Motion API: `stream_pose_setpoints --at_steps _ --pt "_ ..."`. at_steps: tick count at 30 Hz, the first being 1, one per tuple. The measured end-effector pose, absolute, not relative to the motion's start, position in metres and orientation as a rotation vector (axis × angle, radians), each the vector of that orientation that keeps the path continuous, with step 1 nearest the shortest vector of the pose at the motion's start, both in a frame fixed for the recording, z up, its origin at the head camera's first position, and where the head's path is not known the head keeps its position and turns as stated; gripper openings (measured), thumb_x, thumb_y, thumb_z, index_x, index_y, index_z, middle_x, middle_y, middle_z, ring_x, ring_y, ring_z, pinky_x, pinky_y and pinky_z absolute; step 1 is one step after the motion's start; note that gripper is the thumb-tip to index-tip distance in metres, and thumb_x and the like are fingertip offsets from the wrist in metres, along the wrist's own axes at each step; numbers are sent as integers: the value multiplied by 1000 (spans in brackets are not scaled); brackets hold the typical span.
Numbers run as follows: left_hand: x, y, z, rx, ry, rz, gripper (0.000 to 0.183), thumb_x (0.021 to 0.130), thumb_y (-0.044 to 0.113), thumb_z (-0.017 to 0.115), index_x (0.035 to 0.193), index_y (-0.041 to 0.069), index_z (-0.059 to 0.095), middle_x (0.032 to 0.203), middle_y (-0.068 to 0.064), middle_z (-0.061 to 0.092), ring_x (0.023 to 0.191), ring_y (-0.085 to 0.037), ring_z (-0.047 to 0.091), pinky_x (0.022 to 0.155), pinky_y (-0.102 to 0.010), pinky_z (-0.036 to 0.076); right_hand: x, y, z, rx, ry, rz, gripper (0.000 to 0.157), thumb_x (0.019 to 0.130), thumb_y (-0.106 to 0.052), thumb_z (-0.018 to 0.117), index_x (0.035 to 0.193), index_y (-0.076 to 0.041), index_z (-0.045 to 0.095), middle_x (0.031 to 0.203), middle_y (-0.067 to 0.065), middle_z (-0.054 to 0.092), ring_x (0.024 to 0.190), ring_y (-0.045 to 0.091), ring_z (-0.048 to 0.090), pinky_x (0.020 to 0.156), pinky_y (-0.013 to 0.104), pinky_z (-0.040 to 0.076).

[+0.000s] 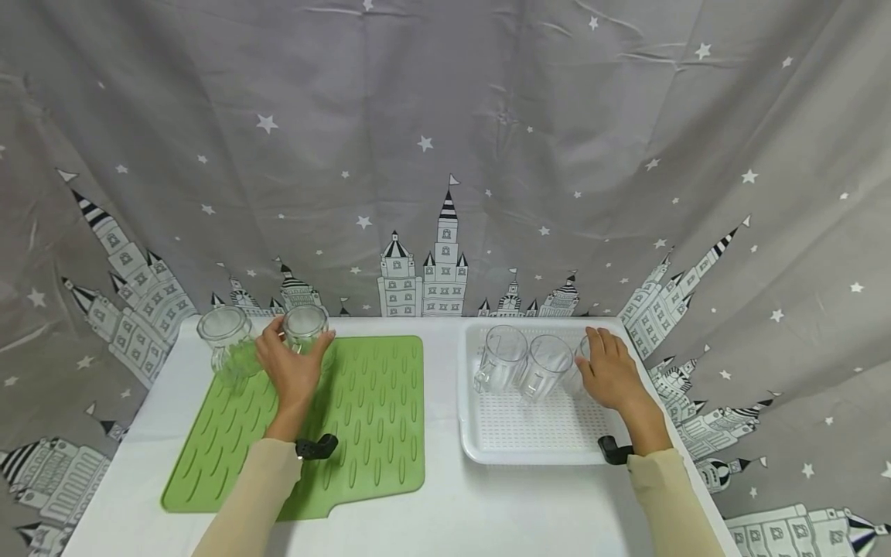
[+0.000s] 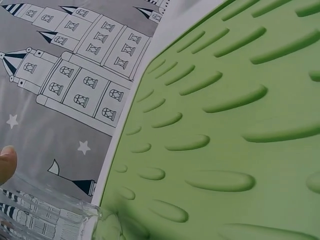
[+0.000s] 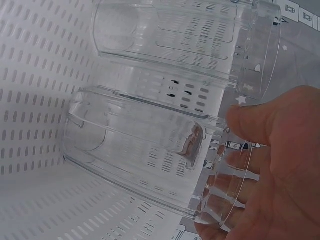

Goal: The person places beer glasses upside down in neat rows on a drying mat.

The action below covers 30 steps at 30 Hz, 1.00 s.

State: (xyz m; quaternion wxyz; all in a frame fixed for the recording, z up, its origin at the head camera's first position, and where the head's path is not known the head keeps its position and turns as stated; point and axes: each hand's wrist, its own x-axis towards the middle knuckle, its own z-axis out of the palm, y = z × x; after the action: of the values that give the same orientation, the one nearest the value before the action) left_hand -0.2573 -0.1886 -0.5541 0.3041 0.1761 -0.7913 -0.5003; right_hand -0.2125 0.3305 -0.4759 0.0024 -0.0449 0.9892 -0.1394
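Observation:
On the back of the green drying mat, my left hand grips a clear glass mug that stands upside down, thumb and fingers on either side of it. Another upturned glass mug stands just to its left. The left wrist view catches only a fingertip and part of the glass at its lower left corner. My right hand holds a third glass mug round its rim, inside the white basket. In the head view this hand covers much of that mug.
Two more glass mugs, one at the left and one in the middle, stand upright in the basket beside the held one. A grey curtain with stars and castles hangs right behind the white table.

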Motion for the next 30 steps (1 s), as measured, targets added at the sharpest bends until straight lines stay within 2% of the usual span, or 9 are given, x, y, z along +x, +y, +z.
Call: stream_pose_setpoints --at_steps 9,14,22,30 --pt "-248 -190 -562 401 -2093 -1329 90 80 25 97 151 2 46 147 -25 49 136 -40 43 118 -56 34 -213 330 -476 -141 3099 -452 64 113 -22 46 164 11 24 169 41 24 157 61 22 127 78 26" --pt "-237 -190 -562 418 -2112 -1367 93 81 27 97 153 4 43 151 -24 47 139 -42 42 118 -58 36 -212 330 -475 -131 3090 -458 65 113 -22 46 164 11 23 169 41 23 157 61 21 128 78 25" --pt "-210 -189 -569 477 -2106 -1422 96 82 27 97 157 6 40 157 -21 43 138 -41 43 113 -55 42 -212 330 -476 -120 3070 -458 65 114 -23 46 164 10 23 169 40 22 157 61 21 127 79 25" --pt "-179 -188 -576 428 -2124 -1441 96 82 20 96 158 4 39 156 -22 42 141 -38 40 119 -64 41 -213 331 -476 -132 3080 -450 65 113 -23 46 164 11 23 169 41 23 157 62 20 128 78 24"
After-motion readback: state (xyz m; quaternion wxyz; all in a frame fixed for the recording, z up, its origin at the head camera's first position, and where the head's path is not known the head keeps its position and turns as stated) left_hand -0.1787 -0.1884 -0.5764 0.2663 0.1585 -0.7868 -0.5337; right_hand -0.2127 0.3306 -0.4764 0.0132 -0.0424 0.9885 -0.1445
